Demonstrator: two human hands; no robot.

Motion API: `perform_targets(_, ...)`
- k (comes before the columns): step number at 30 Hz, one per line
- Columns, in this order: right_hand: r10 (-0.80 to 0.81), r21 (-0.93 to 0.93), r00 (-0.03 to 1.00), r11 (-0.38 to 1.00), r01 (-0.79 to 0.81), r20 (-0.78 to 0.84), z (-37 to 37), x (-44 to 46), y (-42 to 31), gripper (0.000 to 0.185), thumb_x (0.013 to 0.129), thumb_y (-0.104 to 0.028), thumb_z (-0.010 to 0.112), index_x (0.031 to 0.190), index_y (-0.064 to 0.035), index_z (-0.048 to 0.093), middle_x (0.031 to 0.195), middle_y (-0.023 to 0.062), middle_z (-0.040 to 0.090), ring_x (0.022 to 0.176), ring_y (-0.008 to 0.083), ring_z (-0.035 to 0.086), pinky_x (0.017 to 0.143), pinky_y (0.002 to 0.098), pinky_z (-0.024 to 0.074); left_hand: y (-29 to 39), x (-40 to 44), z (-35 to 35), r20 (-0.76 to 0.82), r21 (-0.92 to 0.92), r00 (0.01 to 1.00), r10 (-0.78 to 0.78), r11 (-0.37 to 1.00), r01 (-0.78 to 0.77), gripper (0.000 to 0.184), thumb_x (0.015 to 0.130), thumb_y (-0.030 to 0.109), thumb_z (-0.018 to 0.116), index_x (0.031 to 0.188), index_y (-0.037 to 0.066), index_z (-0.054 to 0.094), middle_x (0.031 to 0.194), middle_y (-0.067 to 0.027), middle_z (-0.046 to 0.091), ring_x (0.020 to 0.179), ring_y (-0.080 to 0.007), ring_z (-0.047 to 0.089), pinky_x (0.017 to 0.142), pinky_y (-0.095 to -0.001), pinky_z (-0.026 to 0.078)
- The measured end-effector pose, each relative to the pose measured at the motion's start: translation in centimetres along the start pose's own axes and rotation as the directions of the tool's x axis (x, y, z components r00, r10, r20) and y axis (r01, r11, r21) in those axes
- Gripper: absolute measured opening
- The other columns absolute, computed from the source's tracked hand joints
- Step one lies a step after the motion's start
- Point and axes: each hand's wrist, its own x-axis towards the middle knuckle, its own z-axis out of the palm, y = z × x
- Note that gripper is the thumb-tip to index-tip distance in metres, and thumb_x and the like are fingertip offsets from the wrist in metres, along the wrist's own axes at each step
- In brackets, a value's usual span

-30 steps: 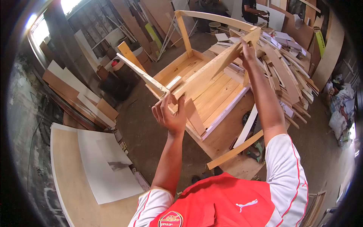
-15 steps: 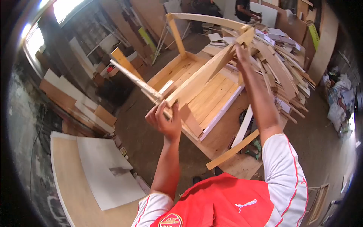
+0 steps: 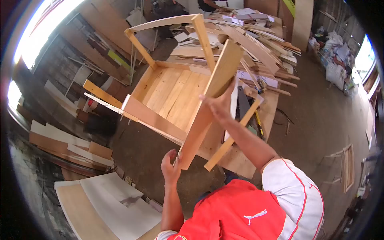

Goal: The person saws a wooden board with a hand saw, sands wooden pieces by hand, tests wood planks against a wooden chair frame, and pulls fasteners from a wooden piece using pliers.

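A long, wide wooden board (image 3: 218, 86) slants upright in front of me, at the near right side of a wooden frame (image 3: 170, 90) with a slatted base. My left hand (image 3: 171, 165) is closed on the board's lower end, fingers at its edge. Around the board's middle, my right hand (image 3: 222, 102) has its thumb over the near edge, and its other fingers are hidden behind the wood. A second brown board (image 3: 154, 118) lies along the frame's near-left side. A narrow strip (image 3: 230, 140) sticks out just below my right forearm.
Offcuts (image 3: 256, 44) are heaped behind the frame on the worktable (image 3: 244, 162). Sheets (image 3: 116, 200) lie at lower left, and more panels (image 3: 72, 146) lean by the left wall. Bags (image 3: 335, 72) sit at right. Another person's arm (image 3: 210, 5) shows at the top.
The board has come away from the frame's top and turned steeper. My left hand moved down with its lower end; my right hand slid to its middle. The view swung right.
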Motion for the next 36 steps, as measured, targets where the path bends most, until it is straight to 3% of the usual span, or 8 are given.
perform_targets(7, -0.12, -0.323, 0.981, 0.932, 0.165, 0.155, -2.3, -19.2, -4.6, 0.143, 0.065, -0.028, 0.096, 0.163, 0.0005, -0.004, 0.166, 0.0308, 0.016, 0.155, 0.0414, 0.022, 0.126, 0.0462, 0.0247, 8.6, 1.1, 2.6, 0.204, -0.438, 0.971, 0.123, 0.899, -0.022, 0.064, 0.095, 0.029, 0.08, 0.142, -0.005, 0.051, 0.139, -0.0197, 0.06, 0.131, -0.0245, 0.056, 0.109, -0.0376, 0.045)
perform_targets(12, -0.088, 0.056, 0.916, 0.996, 0.072, 0.392, -2.3, -29.4, -5.0, 0.136, 0.074, -0.029, 0.093, 0.162, 0.0014, -0.006, 0.167, 0.0301, 0.015, 0.156, 0.0413, 0.02, 0.127, 0.0467, 0.0214, 11.8, -2.3, -0.7, 0.208, -0.384, 0.96, 0.189, 0.918, -0.098, 0.043, 0.093, 0.022, 0.081, 0.119, -0.008, 0.065, 0.106, -0.0122, 0.074, 0.094, -0.0137, 0.067, 0.082, -0.0292, 0.054)
perform_targets(15, 0.032, -0.038, 0.822, 0.999, -0.012, 0.569, -4.5, -30.8, -5.4, 0.134, 0.077, -0.03, 0.093, 0.162, 0.0033, -0.005, 0.167, 0.0304, 0.013, 0.157, 0.0402, 0.02, 0.126, 0.046, 0.0218, 10.8, -4.9, -0.8, 0.071, -0.264, 0.99, 0.118, 0.96, -0.095, 0.036, 0.094, 0.023, 0.08, 0.107, -0.009, 0.07, 0.095, -0.0101, 0.076, 0.088, -0.0127, 0.068, 0.077, -0.0299, 0.054)
perform_targets(16, -0.086, -0.021, 0.826, 0.993, 0.117, 0.557, -5.5, -31.0, -4.4, 0.121, 0.081, -0.035, 0.09, 0.164, -0.0024, 0.008, 0.161, 0.0263, 0.032, 0.153, 0.0398, 0.03, 0.12, 0.0471, 0.0333, 9.7, -5.5, -0.5, 0.042, -0.254, 0.995, 0.086, 0.965, -0.073, 0.035, 0.095, 0.023, 0.079, 0.105, -0.009, 0.071, 0.093, -0.0097, 0.076, 0.087, -0.0124, 0.068, 0.076, -0.0301, 0.054)
perform_targets(19, 0.232, -0.135, 0.684, 0.972, -0.193, 0.692, -10.1, -29.6, -0.7, 0.091, 0.093, -0.038, 0.077, 0.161, -0.0047, 0.027, 0.141, 0.0194, 0.053, 0.134, 0.0356, 0.05, 0.108, 0.0435, 0.0425, 6.6, -6.3, 0.7, 0.024, -0.225, 0.998, 0.061, 0.973, -0.054, 0.035, 0.095, 0.025, 0.078, 0.104, -0.009, 0.071, 0.09, -0.0094, 0.075, 0.084, -0.0117, 0.067, 0.073, -0.0308, 0.053)
perform_targets(24, 0.235, -0.607, 0.651, 0.667, 0.432, 0.722, -12.6, -22.3, 10.4, 0.028, 0.094, -0.026, 0.066, 0.113, -0.0063, 0.07, 0.113, 0.0147, 0.066, 0.118, 0.0335, 0.055, 0.1, 0.046, 0.0466, 3.2, -5.3, 4.9, 0.07, -0.101, 0.998, -0.004, 0.995, 0.011, 0.035, 0.095, 0.026, 0.079, 0.103, -0.008, 0.071, 0.09, -0.0105, 0.074, 0.083, -0.0123, 0.066, 0.072, -0.0321, 0.052)
perform_targets(32, 0.456, -0.609, 0.492, 0.15, 0.779, 0.741, -10.5, -13.2, 27.2, 0.035, 0.081, -0.027, 0.076, 0.111, -0.0101, 0.076, 0.122, 0.0149, 0.067, 0.132, 0.0348, 0.052, 0.11, 0.0529, 0.0327, 3.0, -1.2, 11.1, 0.149, -0.07, 0.971, -0.189, 0.977, 0.201, 0.041, 0.091, 0.029, 0.083, 0.105, -0.007, 0.071, 0.093, -0.0106, 0.075, 0.085, -0.0116, 0.066, 0.075, -0.0312, 0.054)
perform_targets(36, 0.644, -0.553, 0.249, 0.326, 0.766, 0.723, -10.1, -10.9, 28.5, 0.036, 0.076, -0.031, 0.083, 0.107, -0.0125, 0.076, 0.121, 0.011, 0.068, 0.125, 0.0279, 0.057, 0.102, 0.0522, 0.0384, 3.8, -0.2, 13.1, 0.135, -0.066, 0.958, -0.252, 0.963, 0.262, 0.041, 0.091, 0.028, 0.083, 0.108, -0.007, 0.071, 0.093, -0.011, 0.075, 0.087, -0.0117, 0.067, 0.076, -0.0307, 0.054)
